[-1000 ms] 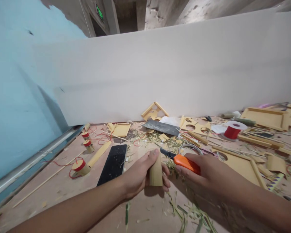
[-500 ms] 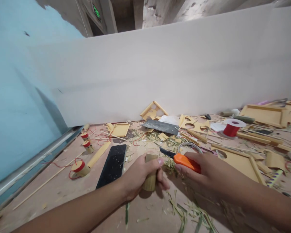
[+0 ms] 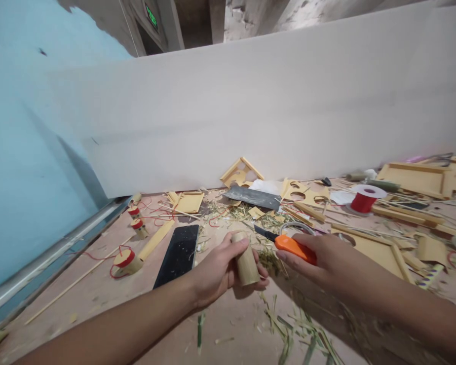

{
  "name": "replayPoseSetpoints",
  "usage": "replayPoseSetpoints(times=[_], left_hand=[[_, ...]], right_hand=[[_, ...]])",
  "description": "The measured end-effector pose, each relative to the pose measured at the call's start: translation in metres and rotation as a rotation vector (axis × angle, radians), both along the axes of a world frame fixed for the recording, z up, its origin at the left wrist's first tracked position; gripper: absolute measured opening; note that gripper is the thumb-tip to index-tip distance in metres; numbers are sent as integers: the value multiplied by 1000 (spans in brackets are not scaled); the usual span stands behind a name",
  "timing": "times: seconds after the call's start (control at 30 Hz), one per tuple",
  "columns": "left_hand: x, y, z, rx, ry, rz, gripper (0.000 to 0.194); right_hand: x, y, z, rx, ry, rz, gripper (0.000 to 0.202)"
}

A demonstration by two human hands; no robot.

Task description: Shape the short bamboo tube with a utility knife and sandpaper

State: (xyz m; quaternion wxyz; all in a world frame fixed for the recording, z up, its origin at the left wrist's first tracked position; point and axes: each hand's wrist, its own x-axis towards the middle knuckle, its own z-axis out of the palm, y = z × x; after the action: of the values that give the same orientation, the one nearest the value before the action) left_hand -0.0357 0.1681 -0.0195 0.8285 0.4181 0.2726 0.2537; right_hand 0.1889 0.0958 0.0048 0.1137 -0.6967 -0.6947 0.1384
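My left hand [image 3: 218,271] is wrapped round a short bamboo tube [image 3: 247,267], thumb near its upper end; the tube tilts with its lower end towards the right. In my right hand [image 3: 323,261] is a utility knife [image 3: 294,248] with an orange handle. Its dark blade points left and stays apart from the tube. Green bamboo shavings [image 3: 304,329] lie on the table below and between the hands. A dark phone [image 3: 178,253], dusted with chips, lies just left of my left hand.
Several small bamboo pieces with red tops and string [image 3: 127,260] stand at the left. Behind lie a grey flat strip [image 3: 252,196] and cut-out wooden panels [image 3: 306,193]. A red thread spool [image 3: 364,199] and wooden trays [image 3: 376,251] sit at the right. A white board [image 3: 251,111] closes off the back.
My left hand has turned the bamboo tube, so its lower end now leans to the right. The knife has shifted slightly right, its blade a little higher.
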Motion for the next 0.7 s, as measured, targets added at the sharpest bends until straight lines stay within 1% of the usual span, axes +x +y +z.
replayPoseSetpoints(times=[0.13,0.27,0.5,0.7], left_hand=[[0,-1,1,-2,0,22,56],[0,-2,-1,21,7,25,60],[-1,-2,-3,67,22,18,61],[-1,-3,-4,115,93,-16,57]], right_hand=[[-1,-1,1,-2,-1,-2,49],[-1,-2,1,-4,-4,-2,48],[1,-1,-1,23,9,17,47],[-2,-2,0,2,-31,-21,43]])
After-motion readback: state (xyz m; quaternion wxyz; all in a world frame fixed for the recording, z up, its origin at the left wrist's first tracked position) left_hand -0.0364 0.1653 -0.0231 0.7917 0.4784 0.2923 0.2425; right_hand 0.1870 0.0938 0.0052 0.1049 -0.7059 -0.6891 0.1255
